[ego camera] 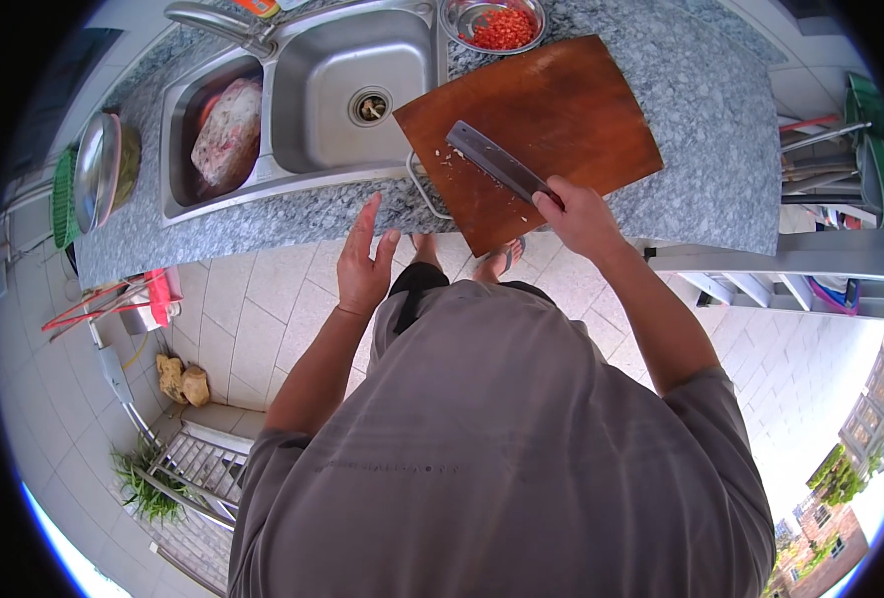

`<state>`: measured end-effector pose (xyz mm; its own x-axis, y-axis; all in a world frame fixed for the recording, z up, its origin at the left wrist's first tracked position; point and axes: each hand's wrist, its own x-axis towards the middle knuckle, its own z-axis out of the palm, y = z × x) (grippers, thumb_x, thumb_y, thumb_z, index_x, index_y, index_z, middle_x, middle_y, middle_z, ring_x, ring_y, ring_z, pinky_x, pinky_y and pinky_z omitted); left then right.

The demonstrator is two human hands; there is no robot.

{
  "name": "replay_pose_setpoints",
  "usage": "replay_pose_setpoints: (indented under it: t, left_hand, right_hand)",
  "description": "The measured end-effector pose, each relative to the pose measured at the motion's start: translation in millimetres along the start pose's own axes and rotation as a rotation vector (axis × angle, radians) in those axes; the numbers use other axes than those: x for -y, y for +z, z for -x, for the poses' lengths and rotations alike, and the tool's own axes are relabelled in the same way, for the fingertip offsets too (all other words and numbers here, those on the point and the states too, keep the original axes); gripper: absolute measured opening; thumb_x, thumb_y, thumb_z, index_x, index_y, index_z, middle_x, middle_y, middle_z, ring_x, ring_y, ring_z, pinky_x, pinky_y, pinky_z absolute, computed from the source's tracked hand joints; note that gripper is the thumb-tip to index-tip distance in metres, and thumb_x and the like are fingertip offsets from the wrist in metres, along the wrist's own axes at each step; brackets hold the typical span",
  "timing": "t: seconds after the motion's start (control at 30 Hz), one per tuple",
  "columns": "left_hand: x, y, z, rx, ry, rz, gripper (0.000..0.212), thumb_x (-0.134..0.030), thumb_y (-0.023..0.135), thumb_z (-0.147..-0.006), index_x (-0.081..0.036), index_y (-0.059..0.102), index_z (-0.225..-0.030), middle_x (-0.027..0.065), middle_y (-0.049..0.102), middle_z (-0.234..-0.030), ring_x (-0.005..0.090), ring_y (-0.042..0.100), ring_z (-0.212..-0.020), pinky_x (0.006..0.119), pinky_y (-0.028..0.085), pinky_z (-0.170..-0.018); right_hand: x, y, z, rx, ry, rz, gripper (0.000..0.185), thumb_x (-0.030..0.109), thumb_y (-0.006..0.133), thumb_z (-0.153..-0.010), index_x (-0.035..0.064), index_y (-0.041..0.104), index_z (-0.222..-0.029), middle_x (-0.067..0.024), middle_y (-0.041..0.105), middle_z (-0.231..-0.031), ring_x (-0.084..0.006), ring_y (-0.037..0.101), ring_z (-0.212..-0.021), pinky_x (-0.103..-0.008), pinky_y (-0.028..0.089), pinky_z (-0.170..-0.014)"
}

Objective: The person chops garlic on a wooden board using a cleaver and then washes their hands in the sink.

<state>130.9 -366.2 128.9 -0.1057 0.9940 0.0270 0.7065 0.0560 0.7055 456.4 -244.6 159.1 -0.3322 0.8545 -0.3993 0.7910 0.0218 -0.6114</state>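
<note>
My right hand (578,218) grips the handle of a kitchen cleaver (498,164), whose blade points up and left above a brown wooden cutting board (576,105). Small pale food bits lie on the board beside the blade. The board sits at an angle, its near corner jutting past the counter's front edge. My left hand (364,265) is raised in front of the counter with its fingers apart and holds nothing. A metal bowl (453,34) of chopped red pepper (503,30) stands behind the board.
A double stainless-steel sink (352,82) is set in the granite counter (711,127). Its left basin holds a large piece of meat (227,134); a faucet (221,26) rises behind. A round lidded container (106,172) stands at the far left. A white handle (423,190) shows beside the board.
</note>
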Motion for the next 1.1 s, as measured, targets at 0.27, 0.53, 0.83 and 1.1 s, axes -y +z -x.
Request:
replay_pose_setpoints:
  t: [0.27,0.53,0.83,1.1]
  left_hand:
    - [8.8,5.2,-1.7,-0.001,0.033,0.014,0.055,-0.026,0.063,-0.104,-0.010,0.046,-0.153,0.0143,0.056,-0.151,0.0358,0.054,-0.138,0.041,0.047,-0.111]
    - [10.4,-2.5,-0.1,0.020,-0.054,0.041,0.052,-0.023,0.062,-0.104,-0.013,0.048,-0.154,0.0157,0.057,-0.150,0.0341,0.052,-0.142,0.040,0.043,-0.114]
    - [13.0,-5.6,11.4,0.014,-0.079,0.024,0.051,-0.019,0.060,-0.104,-0.013,0.048,-0.154,0.0154,0.056,-0.151,0.0355,0.048,-0.144,0.041,0.041,-0.116]
    - [1.1,-3.2,18.5,0.017,-0.086,0.043,0.053,-0.015,0.059,-0.103,-0.013,0.048,-0.154,0.0148,0.055,-0.152,0.0355,0.046,-0.146,0.041,0.039,-0.118]
  right_hand:
    - [27.3,53.9,-7.4,0.119,0.164,-0.278,0.033,0.034,0.059,-0.099,0.0021,0.063,-0.101,-0.0259,0.070,-0.094,-0.0456,0.067,-0.092,-0.0511,0.052,-0.079]
    - [6.6,15.3,5.4,-0.051,0.106,-0.193,0.030,0.033,0.061,-0.099,0.0031,0.064,-0.099,-0.0211,0.070,-0.088,-0.0412,0.068,-0.084,-0.0484,0.052,-0.075]
    - [-29.3,-47.3,2.3,0.387,-0.082,0.179,0.026,0.034,0.064,-0.096,0.0089,0.068,-0.096,-0.0138,0.067,-0.077,-0.0313,0.065,-0.073,-0.0430,0.050,-0.068]
    - [-4.3,-68.1,-75.1,0.334,-0.175,0.198,0.026,0.034,0.062,-0.097,0.0099,0.073,-0.098,-0.0133,0.069,-0.082,-0.0307,0.066,-0.078,-0.0435,0.051,-0.072]
